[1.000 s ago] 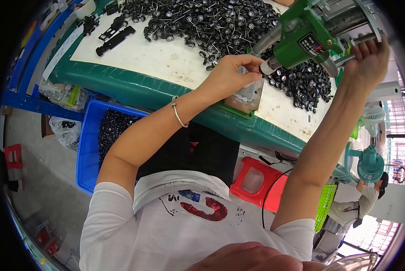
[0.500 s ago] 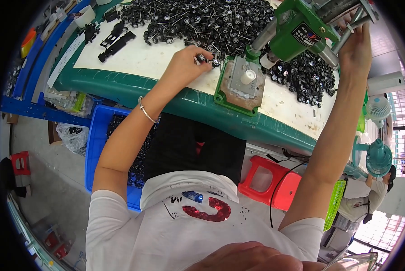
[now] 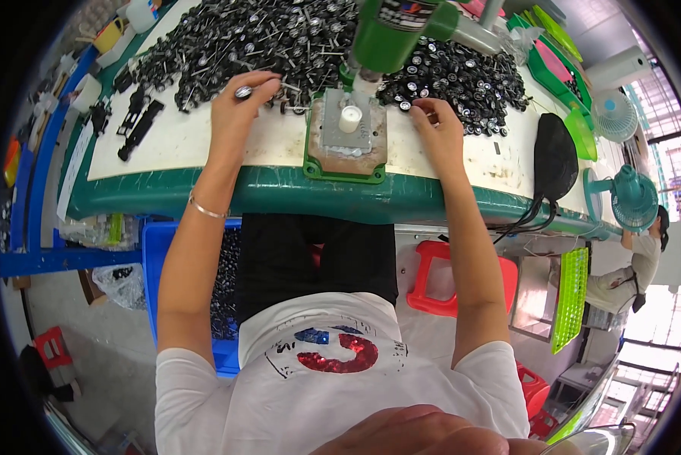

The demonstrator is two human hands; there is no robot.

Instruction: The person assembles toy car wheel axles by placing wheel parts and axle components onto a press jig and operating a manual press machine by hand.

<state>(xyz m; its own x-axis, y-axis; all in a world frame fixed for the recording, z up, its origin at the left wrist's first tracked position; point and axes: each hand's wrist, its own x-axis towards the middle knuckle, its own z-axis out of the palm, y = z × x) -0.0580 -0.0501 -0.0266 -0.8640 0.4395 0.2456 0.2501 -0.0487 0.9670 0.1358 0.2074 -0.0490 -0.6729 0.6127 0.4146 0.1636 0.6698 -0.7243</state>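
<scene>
My left hand [image 3: 235,114] is closed on a small toy wheel axle, whose black wheel [image 3: 243,92] with a silvery hub shows between the fingers. It hovers over the white table top beside a large heap of black wheels on thin metal axles [image 3: 249,38]. My right hand [image 3: 440,135] has its fingers pinched at the near edge of a pile of loose black wheels [image 3: 462,83]; what lies between them is mostly hidden. Between my hands stands a green hand press [image 3: 390,34], with a round white holder [image 3: 350,118] on its base plate.
Black plastic chassis parts [image 3: 139,129] lie at the left of the table. A black cap-like cloth item [image 3: 553,155] and a teal fan [image 3: 633,199] are at the right. Below are a blue bin [image 3: 150,288] of dark parts and a red stool [image 3: 431,284]. Another person [image 3: 629,273] is farther right.
My right hand has come down from the press's lever to the loose wheel pile. My left hand has drawn away from the press base, and the view has turned right.
</scene>
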